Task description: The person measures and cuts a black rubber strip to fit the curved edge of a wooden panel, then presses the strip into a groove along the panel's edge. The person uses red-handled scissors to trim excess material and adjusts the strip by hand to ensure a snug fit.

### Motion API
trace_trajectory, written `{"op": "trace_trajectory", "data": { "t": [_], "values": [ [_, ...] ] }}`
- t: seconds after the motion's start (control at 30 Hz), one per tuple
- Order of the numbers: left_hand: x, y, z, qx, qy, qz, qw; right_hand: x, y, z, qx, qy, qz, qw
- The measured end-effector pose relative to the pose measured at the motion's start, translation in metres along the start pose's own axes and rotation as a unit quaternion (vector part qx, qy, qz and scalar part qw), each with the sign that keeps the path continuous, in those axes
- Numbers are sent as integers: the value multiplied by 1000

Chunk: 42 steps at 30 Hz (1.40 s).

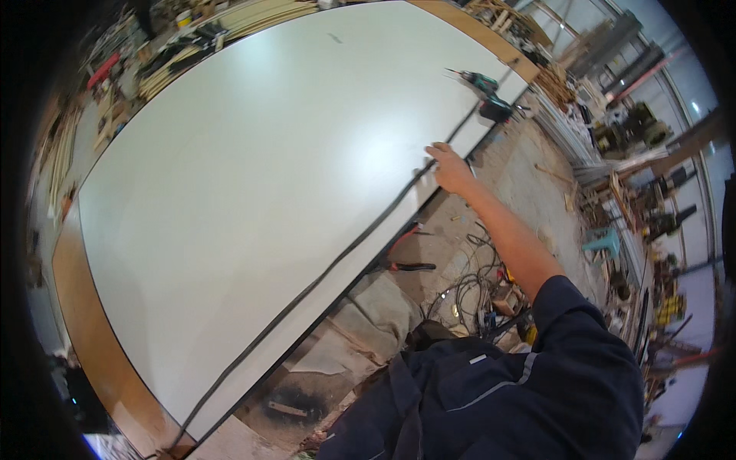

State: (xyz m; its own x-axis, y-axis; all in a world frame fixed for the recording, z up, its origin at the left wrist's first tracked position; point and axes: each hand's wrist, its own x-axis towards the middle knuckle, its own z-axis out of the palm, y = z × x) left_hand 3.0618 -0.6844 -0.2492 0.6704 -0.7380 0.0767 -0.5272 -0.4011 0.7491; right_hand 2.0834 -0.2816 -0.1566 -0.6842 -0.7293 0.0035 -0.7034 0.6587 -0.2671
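A long, thin black strip [330,270] runs along the near side of a large glossy white panel [230,199], bending slightly along its length. Toward the far right, my right hand [450,167] is closed on the strip, its fingertips at the panel's surface. Beyond that hand a green and black cordless drill [491,98] lies on the panel near its corner, a thin bit in its chuck. My left hand is out of sight.
Brown board [84,307] borders the panel's left end. Below its near edge are pliers with dark and red handles [410,267], tangled cables [464,291] and a crumpled cloth [376,314]. A light-blue stool [602,244] stands at right; wooden strips [253,19] lie behind.
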Motion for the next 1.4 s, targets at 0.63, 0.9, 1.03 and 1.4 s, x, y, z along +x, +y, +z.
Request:
{"op": "trace_trajectory", "data": {
  "t": [0.63, 0.9, 1.03, 1.4],
  "values": [
    [-724, 121, 47, 2, -264, 449, 854, -430, 416, 141, 153, -219, 210, 941],
    [-1038, 223, 98, 42, -707, 494, 505, -619, 484, 169, 540, -130, 613, 562],
    [-1115, 266, 153, -33, -709, 537, 456, -661, 485, 193, 589, 17, 635, 500],
    [-1366, 467, 415, -130, -531, 658, 517, -629, 548, 183, 301, -123, 540, 776]
  ]
}}
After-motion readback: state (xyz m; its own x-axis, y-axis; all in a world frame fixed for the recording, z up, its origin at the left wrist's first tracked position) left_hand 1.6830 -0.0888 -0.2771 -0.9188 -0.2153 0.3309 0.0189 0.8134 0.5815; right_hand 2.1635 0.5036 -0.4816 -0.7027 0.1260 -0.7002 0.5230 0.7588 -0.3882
